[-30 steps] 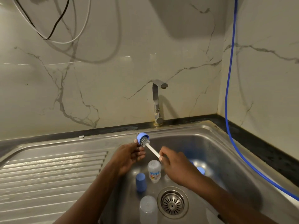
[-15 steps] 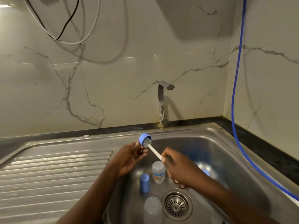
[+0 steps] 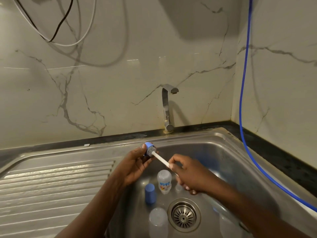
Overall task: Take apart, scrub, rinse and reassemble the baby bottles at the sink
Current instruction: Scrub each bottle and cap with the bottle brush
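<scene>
1. At the far left, the ribbed drainboard (image 3: 51,186) of the steel sink (image 3: 221,162) slopes toward the basin. Black and white cables (image 3: 56,28) loop on the marble wall above it.
2. The left hand (image 3: 135,166) is raised over the basin's back-left corner. Its fingers and thumb are curled round a blue bottle ring (image 3: 147,146).
3. The brush (image 3: 161,158) is pushed through that ring, with grey bristles showing on both sides. Its white handle slants down to the right.
4. On the basin floor below, a blue cap (image 3: 150,193) stands upright. Just to its right is a clear bottle (image 3: 164,182) with a printed label. A frosted clear piece (image 3: 158,222) sits nearer the front.
5. The tap (image 3: 167,107) rises behind the basin, and the drain strainer (image 3: 183,215) lies in front.
6. The right hand (image 3: 190,176) pinches the lower end of the handle between thumb and forefinger. Its other fingers are curled beneath.
7. A blue hose (image 3: 243,100) runs down the right wall and along the counter.
</scene>
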`<state>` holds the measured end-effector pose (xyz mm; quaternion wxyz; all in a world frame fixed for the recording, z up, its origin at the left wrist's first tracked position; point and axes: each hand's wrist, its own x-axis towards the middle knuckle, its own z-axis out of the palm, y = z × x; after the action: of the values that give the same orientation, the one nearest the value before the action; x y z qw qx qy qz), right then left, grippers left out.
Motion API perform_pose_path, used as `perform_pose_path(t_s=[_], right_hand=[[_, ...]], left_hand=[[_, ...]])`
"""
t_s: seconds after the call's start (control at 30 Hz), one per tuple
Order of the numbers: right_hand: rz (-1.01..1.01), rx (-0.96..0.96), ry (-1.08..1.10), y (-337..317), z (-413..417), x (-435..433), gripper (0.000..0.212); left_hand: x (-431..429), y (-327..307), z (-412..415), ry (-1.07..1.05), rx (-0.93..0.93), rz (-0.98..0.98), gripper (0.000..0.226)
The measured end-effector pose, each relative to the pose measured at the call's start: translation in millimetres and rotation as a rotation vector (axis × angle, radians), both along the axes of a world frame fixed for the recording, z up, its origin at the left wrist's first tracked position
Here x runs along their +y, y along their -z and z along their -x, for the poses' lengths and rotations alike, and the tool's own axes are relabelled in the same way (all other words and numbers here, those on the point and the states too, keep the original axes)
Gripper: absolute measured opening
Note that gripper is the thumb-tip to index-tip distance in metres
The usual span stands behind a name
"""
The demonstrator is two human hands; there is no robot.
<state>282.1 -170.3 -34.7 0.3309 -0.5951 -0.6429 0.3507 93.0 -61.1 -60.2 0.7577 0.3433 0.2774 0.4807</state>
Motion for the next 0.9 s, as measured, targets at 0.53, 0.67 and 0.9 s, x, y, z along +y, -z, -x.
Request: perform_pose_path(t_s=[0.53, 0.67, 0.9], right_hand=[[0.028, 0.059, -0.025, 4.9, -8.7, -2.7, 0.013], [-0.113, -0.077, 0.046, 2.7, -23.6, 0.6, 0.01], [-0.386, -0.346, 0.077, 13.1, -24.7, 3.2, 0.007]], left_hand=[[19.8, 5.0, 12.1, -0.163, 0.069, -0.212, 0.021], [21.3, 9.4, 15.9, -0.279, 0.121, -0.269, 0.015], [11.9, 15.8, 12.6, -0.373, 0.863, -0.63, 0.069]])
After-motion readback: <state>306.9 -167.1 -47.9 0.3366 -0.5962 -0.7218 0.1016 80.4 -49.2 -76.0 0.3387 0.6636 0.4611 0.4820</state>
